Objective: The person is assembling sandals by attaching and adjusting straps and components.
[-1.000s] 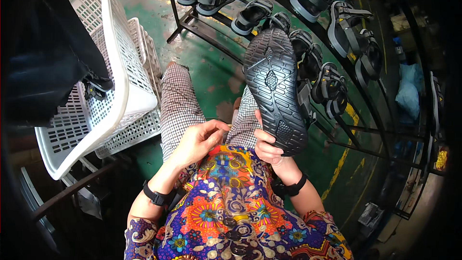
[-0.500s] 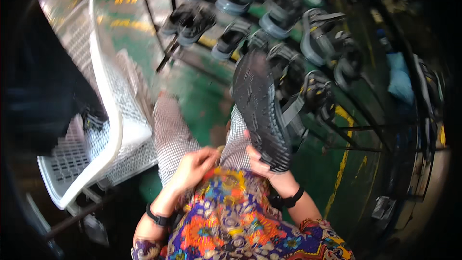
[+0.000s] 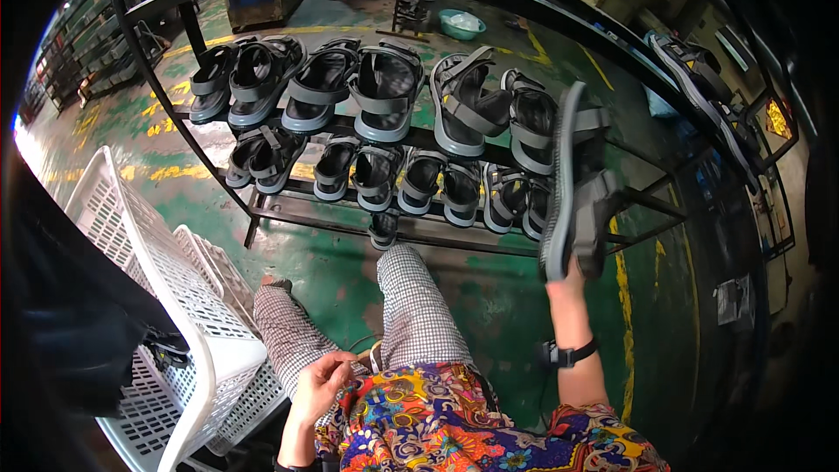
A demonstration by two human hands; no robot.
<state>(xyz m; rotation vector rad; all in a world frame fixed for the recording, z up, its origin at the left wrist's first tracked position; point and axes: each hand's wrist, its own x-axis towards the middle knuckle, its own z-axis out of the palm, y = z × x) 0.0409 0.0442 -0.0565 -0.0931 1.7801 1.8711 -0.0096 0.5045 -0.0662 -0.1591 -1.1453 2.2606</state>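
Observation:
Out to the right, my right hand [image 3: 570,287] grips a black sandal [image 3: 564,183] by its lower end. The sandal stands tilted on edge with its grey-edged sole facing left and its straps on the right, and it covers most of my fingers. My left hand [image 3: 322,386] rests low by my lap, fingers curled in toward the thumb. Whether anything small is between them cannot be made out. In front stands a black metal rack [image 3: 419,236], with several black strapped sandals [image 3: 384,87] lined up on its bars in two rows.
White plastic baskets [image 3: 205,358] stand at my left, next to dark cloth [image 3: 79,297]. One small sandal [image 3: 383,232] sits low at the rack's front. More sandals [image 3: 699,79] hang at the far right. A green basin [image 3: 461,24] is on the floor behind the rack.
The view has risen toward the rack. My right hand has carried the sandal from above my lap out to the right and turned it on edge. My left hand stays near my lap.

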